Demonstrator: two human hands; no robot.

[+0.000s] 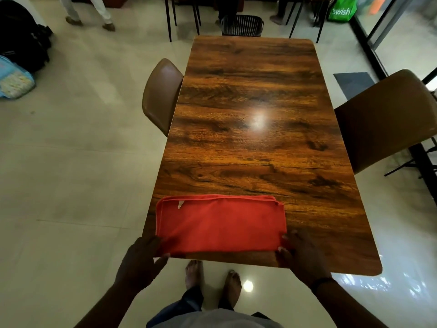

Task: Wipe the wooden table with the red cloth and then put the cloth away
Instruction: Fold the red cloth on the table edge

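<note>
I see the cloth (221, 224) lying folded flat on the near end of the table (255, 129), its near edge almost level with the table edge. My left hand (142, 259) pinches the near-left corner of the cloth, thumb under and fingers on top as far as I can judge. My right hand (302, 254) is closed on the near-right corner in the same way. Both hands are clamped on cloth, not free.

What could go wrong from here, in my judgement:
- The cloth is folded in several layers — if I pull only the top layer, the fold may open and the cloth will drag loose instead of wiping with a firm pad.
- It sits close to the edge, so a pull toward me may bring it off the table and down by my bare feet (214, 278).
- The far end is well apart from my hands; leaning to reach it may push the table or knock a chair (160, 95) at the side.
- The top is glossy, with a bright reflection — streaks will be difficult to judge.

Writing: the green bag (341, 9) far at the back reads "swish". The small tag (180, 204) on the cloth is too small to read.
</note>
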